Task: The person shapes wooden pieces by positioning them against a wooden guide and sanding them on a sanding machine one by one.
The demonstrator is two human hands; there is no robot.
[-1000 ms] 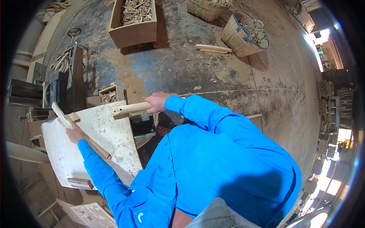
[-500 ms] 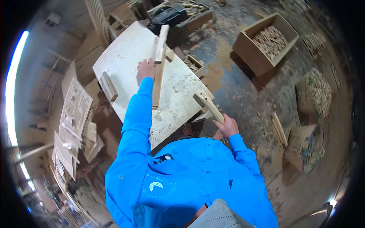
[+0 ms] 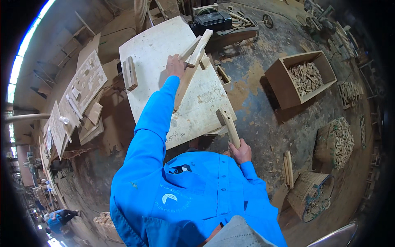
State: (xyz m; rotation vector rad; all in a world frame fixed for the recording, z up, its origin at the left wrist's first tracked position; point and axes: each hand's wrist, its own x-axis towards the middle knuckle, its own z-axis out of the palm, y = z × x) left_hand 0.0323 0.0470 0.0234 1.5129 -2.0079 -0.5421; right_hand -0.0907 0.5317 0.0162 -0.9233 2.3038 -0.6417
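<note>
My left hand (image 3: pixel 175 66) rests on a pale board-topped table (image 3: pixel 148 45), its fingers stretched forward beside several wooden strips. One light strip (image 3: pixel 202 46) lies aslant over the far right part of the table, its near end close to my thumb. Below it a longer strip (image 3: pixel 187 84) runs back toward me. My right hand (image 3: pixel 242 151) is closed round the near end of a pale wooden bar (image 3: pixel 231 129). The far end of that bar, with a dark piece beside it, is at the table's right corner. My right fingertips are partly hidden.
Short wooden blocks (image 3: pixel 130 74) lie at the table's left edge. A dark machine (image 3: pixel 212 20) stands beyond it. To the right are an open box (image 3: pixel 288 84) of wood pieces, filled baskets (image 3: pixel 302 193) and leaning strips (image 3: pixel 288 168). Another person (image 3: pixel 59 220) is far lower left.
The view has turned, so the table and boxes appear shifted and rotated. My left hand stays beside the strips, and my right hand still holds the bar.
</note>
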